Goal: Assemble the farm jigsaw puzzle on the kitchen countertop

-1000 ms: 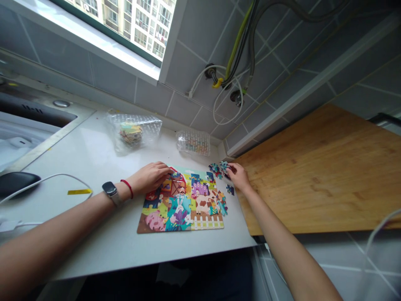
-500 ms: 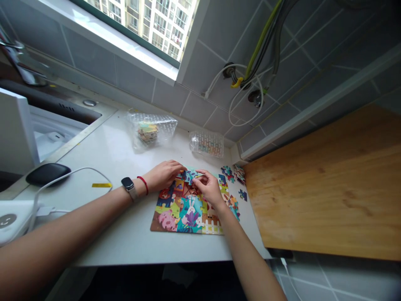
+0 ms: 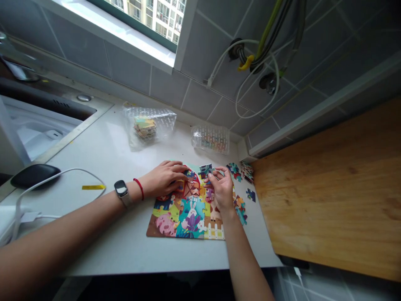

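Observation:
A colourful jigsaw puzzle with animals and a red barn lies on the white counter. My left hand rests palm down over its upper left part, fingers spread and holding nothing. Between the thumb and fingers of my right hand is a teal puzzle piece, tilted up above the puzzle's upper edge. Loose pieces lie at the upper right, beside a small stack. One dark blue piece sits apart on the right, and more pieces lie by my right wrist.
Behind the puzzle are two clear bags of pieces, one at the left and one at the right. A wooden board borders the right side. A black device and a white cable lie left, near the sink.
My right hand has lifted the teal piece off the puzzle's top area and moved right with it, tilting it. My left hand has flattened and its fingers have spread. The view has shifted slightly.

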A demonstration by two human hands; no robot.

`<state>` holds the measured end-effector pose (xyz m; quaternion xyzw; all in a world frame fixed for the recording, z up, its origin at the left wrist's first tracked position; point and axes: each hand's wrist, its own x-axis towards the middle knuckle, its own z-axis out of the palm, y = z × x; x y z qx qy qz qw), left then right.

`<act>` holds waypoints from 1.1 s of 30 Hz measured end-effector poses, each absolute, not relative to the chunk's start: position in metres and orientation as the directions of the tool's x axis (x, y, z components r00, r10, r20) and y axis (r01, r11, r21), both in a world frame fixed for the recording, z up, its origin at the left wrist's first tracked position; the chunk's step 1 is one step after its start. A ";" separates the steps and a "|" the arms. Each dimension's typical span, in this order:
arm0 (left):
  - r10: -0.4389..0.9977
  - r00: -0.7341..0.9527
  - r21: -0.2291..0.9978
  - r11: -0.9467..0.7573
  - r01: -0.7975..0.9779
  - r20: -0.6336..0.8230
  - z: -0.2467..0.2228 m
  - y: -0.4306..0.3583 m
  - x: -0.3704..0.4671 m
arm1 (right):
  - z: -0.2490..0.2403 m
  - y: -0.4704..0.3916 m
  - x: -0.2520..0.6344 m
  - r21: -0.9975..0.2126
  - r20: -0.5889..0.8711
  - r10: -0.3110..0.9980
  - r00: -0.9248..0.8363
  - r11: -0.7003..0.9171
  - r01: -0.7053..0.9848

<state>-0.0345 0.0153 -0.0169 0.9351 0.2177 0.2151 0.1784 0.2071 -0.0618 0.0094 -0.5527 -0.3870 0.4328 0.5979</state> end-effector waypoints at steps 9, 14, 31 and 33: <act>0.521 0.771 0.432 -0.829 0.355 0.366 -0.019 0.016 -0.031 | 0.011 -0.068 0.207 -0.994 -0.076 0.954 0.291 -0.050 -0.097; 0.560 0.741 0.483 -0.798 0.362 0.371 -0.016 0.016 -0.029 | 0.007 -0.070 0.205 -0.994 -0.100 0.952 0.290 -0.110 0.017; 0.632 0.709 0.404 -0.764 0.502 0.313 -0.009 0.004 -0.022 | -0.002 -0.063 0.182 -0.846 0.111 0.932 0.344 -0.093 0.525; 0.633 0.705 0.401 -0.765 0.504 0.320 -0.010 0.004 -0.022 | -0.001 -0.060 0.180 -0.766 0.173 0.923 0.345 -0.094 0.636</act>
